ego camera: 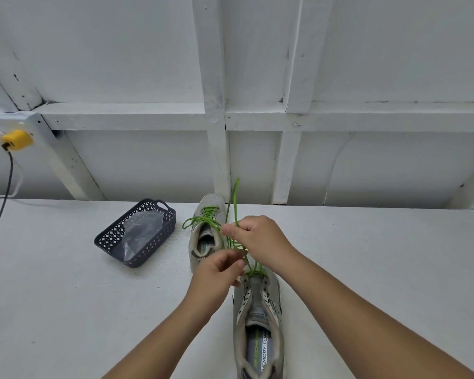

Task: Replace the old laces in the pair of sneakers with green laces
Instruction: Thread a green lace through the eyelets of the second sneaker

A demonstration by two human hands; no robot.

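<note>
White-painted board wall [257,64] behind a white table [52,296], viewed from above the person's forearms. On the table, largest first: a dark lattice basket [107,239] holding a clear plastic bag [140,233]; the far sneaker [207,228], already threaded with a green lace whose loops lie loose over its tongue; the near sneaker [257,324], heel toward the person, with most of its eyelets still bare. At the left edge, a yellow plug [17,139] with a dark cable. The working green lace [234,198] passes through the near sneaker's front eyelets and rises toward the wall. The right hand [257,240] is curled closed around both strands. The left hand [216,272] pinches one strand just above the toe. Judged handling: the lace is light, limp and thin, likely to slip through a loose hold; best taken near its stiff tip for threading. The sneaker is light and soft-sided, best steadied at the eyelet band.
</note>
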